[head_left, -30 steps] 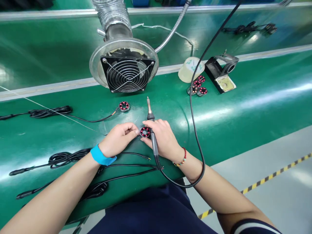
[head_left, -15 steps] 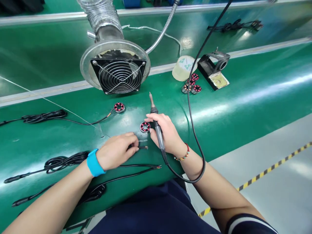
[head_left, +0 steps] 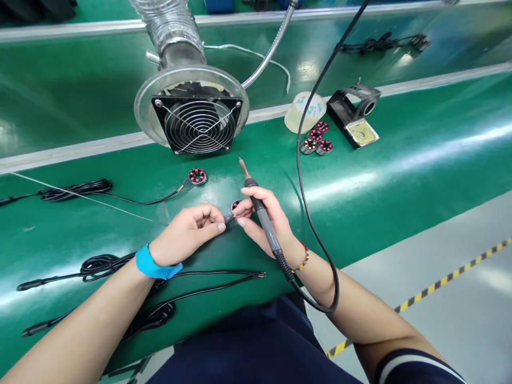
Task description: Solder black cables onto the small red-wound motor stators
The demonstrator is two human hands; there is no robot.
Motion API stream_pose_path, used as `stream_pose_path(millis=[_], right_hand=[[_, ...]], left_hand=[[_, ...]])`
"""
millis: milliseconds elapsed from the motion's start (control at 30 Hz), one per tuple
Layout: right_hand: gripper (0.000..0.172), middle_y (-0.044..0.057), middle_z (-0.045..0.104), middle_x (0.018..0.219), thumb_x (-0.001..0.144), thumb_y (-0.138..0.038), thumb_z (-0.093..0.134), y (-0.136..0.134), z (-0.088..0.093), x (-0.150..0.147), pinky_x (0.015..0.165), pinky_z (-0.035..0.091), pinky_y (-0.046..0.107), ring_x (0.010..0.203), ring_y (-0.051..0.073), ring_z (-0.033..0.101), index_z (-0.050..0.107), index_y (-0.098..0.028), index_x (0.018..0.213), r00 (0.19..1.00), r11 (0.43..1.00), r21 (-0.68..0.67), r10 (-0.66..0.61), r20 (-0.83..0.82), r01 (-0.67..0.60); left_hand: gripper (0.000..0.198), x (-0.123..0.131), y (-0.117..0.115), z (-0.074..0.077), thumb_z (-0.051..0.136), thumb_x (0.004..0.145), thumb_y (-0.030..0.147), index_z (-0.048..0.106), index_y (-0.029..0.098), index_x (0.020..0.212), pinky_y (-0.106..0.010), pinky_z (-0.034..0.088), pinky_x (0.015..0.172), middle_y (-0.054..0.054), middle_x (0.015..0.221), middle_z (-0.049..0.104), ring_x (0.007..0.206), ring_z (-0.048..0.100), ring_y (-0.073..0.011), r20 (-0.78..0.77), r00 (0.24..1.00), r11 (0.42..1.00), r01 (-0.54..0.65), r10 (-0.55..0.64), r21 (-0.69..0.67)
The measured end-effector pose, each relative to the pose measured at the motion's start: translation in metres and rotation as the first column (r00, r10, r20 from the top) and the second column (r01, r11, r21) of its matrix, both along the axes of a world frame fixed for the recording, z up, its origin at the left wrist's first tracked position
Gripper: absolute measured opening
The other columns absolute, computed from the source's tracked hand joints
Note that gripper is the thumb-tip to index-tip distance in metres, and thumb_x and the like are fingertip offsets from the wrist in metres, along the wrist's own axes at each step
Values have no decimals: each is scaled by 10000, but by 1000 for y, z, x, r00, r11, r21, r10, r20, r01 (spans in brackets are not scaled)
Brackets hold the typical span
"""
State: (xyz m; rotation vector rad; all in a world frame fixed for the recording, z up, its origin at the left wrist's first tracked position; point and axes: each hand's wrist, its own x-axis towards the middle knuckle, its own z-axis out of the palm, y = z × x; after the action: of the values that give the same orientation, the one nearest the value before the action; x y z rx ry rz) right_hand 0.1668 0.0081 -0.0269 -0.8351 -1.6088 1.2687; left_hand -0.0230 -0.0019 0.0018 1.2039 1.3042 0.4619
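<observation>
Head view, taking it from the left: what sits at that end of the bench (head_left: 400, 176)?

— Coiled black cables (head_left: 102, 261) lie along the near edge. Further back, another cable runs to a wired stator (head_left: 197, 176), which lies in front of the extraction fan (head_left: 199, 124).

And the hands?

— The left hand (head_left: 188, 234) has its grip pinched, thumb against forefinger, on a cable end (head_left: 229, 218). It holds that end right up against the stator (head_left: 236, 205), which is mid-bench, a little back from the near edge. The right hand (head_left: 268, 221) has its grip wrapped round the soldering iron (head_left: 264, 218), and its fingertips rest on the stator and hide part of it. The iron's tip points towards the far edge, clear of the stator.

So which step is this?

— I'd judge it to be positioning. The lead is being lined up on the stator, with no heat on it yet. I cannot tell whether the bare strands actually touch a terminal.

What does the next move call for?

— By my reckoning, the cable end must be kept dead steady while the iron's tip swings round and down onto the meeting point. The right fingertips must not let the stator shift. Further right, the loose stators (head_left: 316, 140) and the iron stand (head_left: 356, 114) sit towards the far edge.
</observation>
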Motion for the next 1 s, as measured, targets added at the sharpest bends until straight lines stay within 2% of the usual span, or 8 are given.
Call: stream_pose_path(millis=[133, 200, 333, 400, 567, 767, 900, 1000], right_hand=[[341, -4, 633, 888, 876, -238, 579, 0, 1, -1, 798, 563, 325, 813, 123, 651, 427, -251, 1181, 1000, 999, -32, 14, -2, -14], [328, -11, 628, 867, 877, -250, 582, 1, 0, -1, 794, 563, 320, 795, 119, 647, 431, -249, 1169, 1000, 998, -57, 22, -16, -23], [366, -16, 618, 864, 867, -279, 601, 1, -3, -1, 774, 568, 295, 771, 108, 642, 417, -253, 1182, 998, 989, -138, 37, -55, -44], [391, -19, 604, 867, 862, -283, 610, 1, -5, -2, 766, 570, 288, 765, 105, 646, 402, -258, 1192, 996, 985, -164, 37, -79, -49], [418, -29, 583, 863, 850, -265, 624, 0, -6, -3, 737, 577, 277, 738, 98, 639, 390, -271, 1197, 995, 987, -158, 24, -94, -39], [368, -29, 588, 858, 871, -258, 605, -1, -2, -2, 729, 572, 279, 739, 101, 625, 408, -272, 1182, 997, 995, -79, 51, -60, -56], [316, -37, 582, 834, 885, -198, 581, -3, -2, -2, 706, 553, 263, 715, 92, 599, 435, -269, 1156, 995, 997, 7, 79, -66, -79], [325, -37, 586, 843, 882, -167, 579, -4, -3, -3, 698, 551, 249, 713, 87, 605, 446, -269, 1160, 995, 997, 39, 75, -63, -73]], left_hand=[[213, 0, -1, -1, 605, 761, 389, 571, 179, 759, -220, 307, 515, 55, 581, 432, 538, 365, -94, -43, 999, 998, 31, -28, 55], [245, 1, 0, 0, 567, 794, 419, 585, 177, 764, -226, 335, 535, 39, 613, 476, 558, 394, -101, -66, 997, 993, 51, -44, 107], [388, 2, 1, 3, 376, 909, 429, 635, 178, 768, -250, 394, 645, 2, 712, 589, 644, 484, -127, -161, 983, 959, 123, -84, 255], [420, 2, 1, 4, 355, 925, 419, 636, 176, 730, -251, 397, 669, 1, 705, 599, 664, 515, -133, -194, 974, 949, 166, -116, 267], [428, 1, -1, 4, 396, 928, 416, 680, 165, 728, -244, 398, 677, -5, 730, 613, 689, 556, -127, -187, 961, 939, 245, -203, 242], [425, 3, -1, 4, 413, 914, 420, 675, 164, 699, -257, 400, 653, -14, 745, 628, 668, 546, -124, -116, 972, 954, 222, -202, 202], [302, 8, -1, 4, 501, 856, 400, 611, 165, 702, -261, 439, 655, -10, 703, 627, 657, 557, -127, 49, 990, 989, 125, -129, 76], [206, 12, -2, 7, 581, 778, 374, 560, 170, 757, -235, 432, 539, 7, 670, 622, 546, 533, -103, 202, 979, 995, 47, -29, -85]])
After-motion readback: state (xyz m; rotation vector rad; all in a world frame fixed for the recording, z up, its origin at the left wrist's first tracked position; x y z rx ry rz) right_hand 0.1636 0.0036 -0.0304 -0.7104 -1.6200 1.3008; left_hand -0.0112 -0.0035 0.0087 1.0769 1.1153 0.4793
